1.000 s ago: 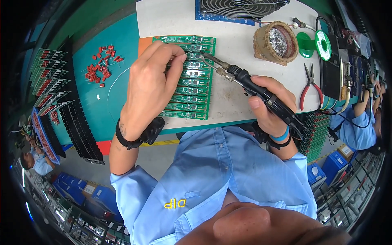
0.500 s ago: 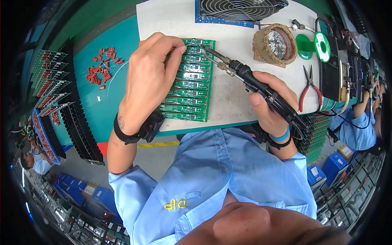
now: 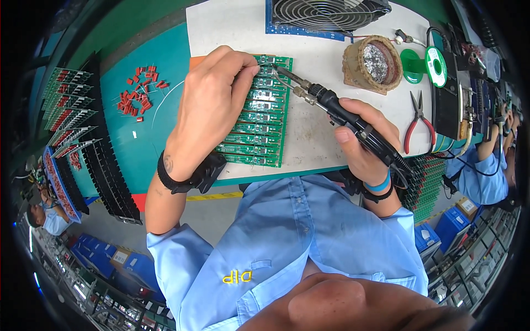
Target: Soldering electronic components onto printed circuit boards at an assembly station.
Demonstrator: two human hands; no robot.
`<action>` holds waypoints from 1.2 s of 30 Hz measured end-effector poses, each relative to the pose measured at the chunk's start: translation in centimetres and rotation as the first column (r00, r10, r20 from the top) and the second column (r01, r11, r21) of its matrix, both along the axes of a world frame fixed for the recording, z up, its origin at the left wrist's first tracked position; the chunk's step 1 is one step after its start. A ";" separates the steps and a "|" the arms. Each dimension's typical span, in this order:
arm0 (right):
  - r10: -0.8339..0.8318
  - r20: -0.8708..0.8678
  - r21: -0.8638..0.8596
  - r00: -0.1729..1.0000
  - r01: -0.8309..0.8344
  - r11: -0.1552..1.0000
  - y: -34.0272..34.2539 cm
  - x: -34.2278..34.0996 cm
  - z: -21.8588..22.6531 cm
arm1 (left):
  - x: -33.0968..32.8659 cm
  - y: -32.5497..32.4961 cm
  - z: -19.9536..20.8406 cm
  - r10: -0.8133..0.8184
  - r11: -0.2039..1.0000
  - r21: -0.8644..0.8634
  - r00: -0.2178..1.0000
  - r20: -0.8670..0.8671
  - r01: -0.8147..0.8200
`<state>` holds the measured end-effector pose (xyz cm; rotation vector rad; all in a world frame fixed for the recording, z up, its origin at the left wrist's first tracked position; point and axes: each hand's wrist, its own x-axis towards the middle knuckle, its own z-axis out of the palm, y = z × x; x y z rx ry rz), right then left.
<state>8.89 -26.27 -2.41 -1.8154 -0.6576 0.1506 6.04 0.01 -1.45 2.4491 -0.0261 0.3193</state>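
A panel of several narrow green circuit boards (image 3: 258, 129) lies on the white sheet in front of me. Over its left side is my left hand (image 3: 214, 94), thumb and forefinger pinched on a thin solder wire (image 3: 165, 99) that trails off to the left. The wire's short end reaches the top board, close to the iron's tip. My right hand (image 3: 369, 135) is wrapped round a black soldering iron (image 3: 338, 108) with a thin metal tube along its shaft. Its tip meets the top board or hovers just over it; I cannot tell which.
Red capacitors (image 3: 138, 91) lie scattered on the green mat (image 3: 118, 149). Boards stand in a black rack (image 3: 102, 165) at left. A fan (image 3: 326, 14) is at the back. A round pot (image 3: 353, 63), a solder reel (image 3: 435, 67) and red-handled pliers (image 3: 419, 118) are at right.
My left hand has shifted slightly right with the solder wire, nearer the iron's tip. The iron's tip has moved a little toward me. My right hand is nearly still.
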 end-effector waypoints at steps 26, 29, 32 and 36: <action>-0.319 0.164 0.135 0.934 0.299 0.945 -5.8 -2.9 -3.1 | -7.5 2.0 0.5 0.227 0.973 0.093 0.945 -0.237 -0.211; -0.285 0.178 0.213 0.942 0.246 0.946 -5.1 -2.3 -4.2 | -7.9 2.3 -0.2 0.251 0.968 0.058 0.916 -0.314 -0.245; -0.309 0.153 0.281 0.939 0.258 0.924 -4.9 -2.4 -3.3 | -7.9 2.5 0.6 0.241 0.965 -0.004 0.893 -0.380 -0.263; -0.316 0.060 0.307 0.947 0.283 0.908 -5.2 -2.5 -3.7 | -8.1 2.5 0.9 0.139 0.865 -0.385 0.890 -0.434 -0.323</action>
